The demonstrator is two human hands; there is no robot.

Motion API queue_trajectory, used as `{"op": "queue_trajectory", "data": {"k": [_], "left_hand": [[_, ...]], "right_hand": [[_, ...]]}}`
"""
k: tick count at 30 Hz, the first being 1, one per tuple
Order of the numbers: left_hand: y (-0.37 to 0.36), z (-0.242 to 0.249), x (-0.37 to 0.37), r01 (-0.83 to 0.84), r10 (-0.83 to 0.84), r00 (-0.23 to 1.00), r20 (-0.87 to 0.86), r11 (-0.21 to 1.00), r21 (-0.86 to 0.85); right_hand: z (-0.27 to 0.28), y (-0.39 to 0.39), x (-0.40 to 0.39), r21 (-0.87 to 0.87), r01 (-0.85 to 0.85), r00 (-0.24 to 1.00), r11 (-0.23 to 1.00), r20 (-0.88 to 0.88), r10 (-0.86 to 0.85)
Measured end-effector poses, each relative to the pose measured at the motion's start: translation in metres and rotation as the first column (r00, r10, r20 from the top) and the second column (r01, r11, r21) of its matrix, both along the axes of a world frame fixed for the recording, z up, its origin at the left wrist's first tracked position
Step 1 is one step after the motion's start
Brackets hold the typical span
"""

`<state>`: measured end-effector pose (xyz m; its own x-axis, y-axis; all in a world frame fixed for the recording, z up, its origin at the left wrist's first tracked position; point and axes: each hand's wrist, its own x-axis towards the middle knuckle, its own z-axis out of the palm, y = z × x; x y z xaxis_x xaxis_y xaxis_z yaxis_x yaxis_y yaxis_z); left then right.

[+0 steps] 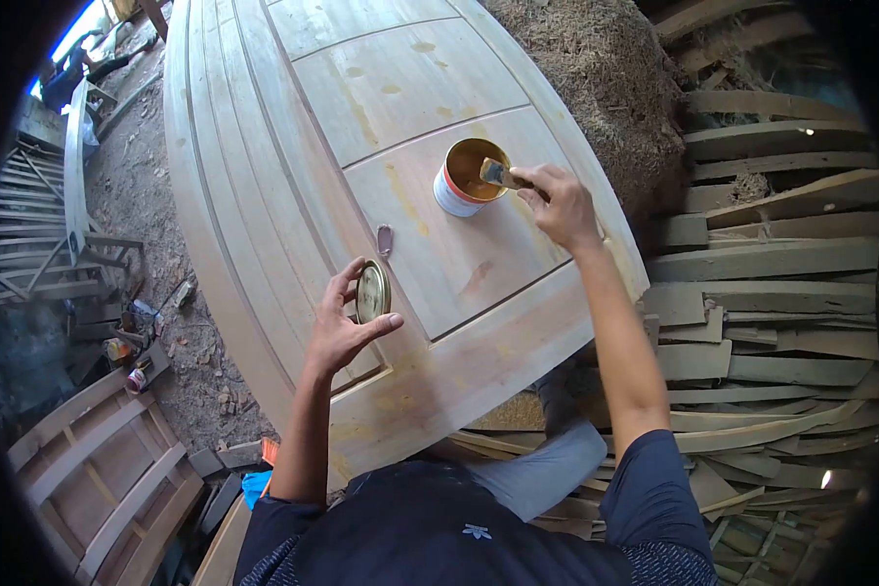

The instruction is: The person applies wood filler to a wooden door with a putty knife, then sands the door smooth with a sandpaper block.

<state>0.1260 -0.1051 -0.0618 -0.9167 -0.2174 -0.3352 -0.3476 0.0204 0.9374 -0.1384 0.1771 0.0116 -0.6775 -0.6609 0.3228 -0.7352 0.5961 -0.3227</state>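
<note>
A wooden door panel with yellowish filler patches lies flat in front of me. On it stands an open can with a white and red side and brown contents. My right hand grips a small scraper or brush, its tip over the can's mouth. My left hand holds a round metal lid upright between thumb and fingers, left of the can and nearer to me. A small purplish piece lies on the panel between lid and can.
Stacked wood planks fill the right side, with a sawdust heap behind the panel's right edge. Another panelled wooden piece is at the lower left. Wood slats and bare ground lie at the left.
</note>
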Motion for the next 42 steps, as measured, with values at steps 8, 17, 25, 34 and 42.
{"op": "queue_trajectory", "data": {"k": [8,17,25,34,42], "left_hand": [[0.048,0.029,-0.086,-0.056,-0.148,0.935,-0.323,0.836,-0.545],[0.083,0.034,-0.217,-0.061,-0.447,0.819,-0.36,0.556,-0.829],[0.084,0.033,-0.246,0.189,-0.516,0.854,-0.063,0.422,-0.886],[0.083,0.031,-0.248,0.219,-0.508,0.86,-0.049,0.455,-0.863],[0.083,0.039,-0.253,0.29,-0.515,0.857,-0.004,0.489,-0.823]], "right_hand": [[-0.019,0.037,0.027,-0.378,0.165,0.984,0.911,0.128,-0.125],[-0.006,0.168,0.006,0.002,0.021,0.922,1.0,0.386,-0.02],[-0.058,0.201,-0.007,0.259,-0.152,0.945,0.954,0.32,0.064],[-0.037,0.187,-0.01,0.465,-0.143,0.923,0.874,0.381,-0.051],[-0.039,0.124,0.011,0.561,0.11,0.861,0.821,0.359,-0.36]]}}
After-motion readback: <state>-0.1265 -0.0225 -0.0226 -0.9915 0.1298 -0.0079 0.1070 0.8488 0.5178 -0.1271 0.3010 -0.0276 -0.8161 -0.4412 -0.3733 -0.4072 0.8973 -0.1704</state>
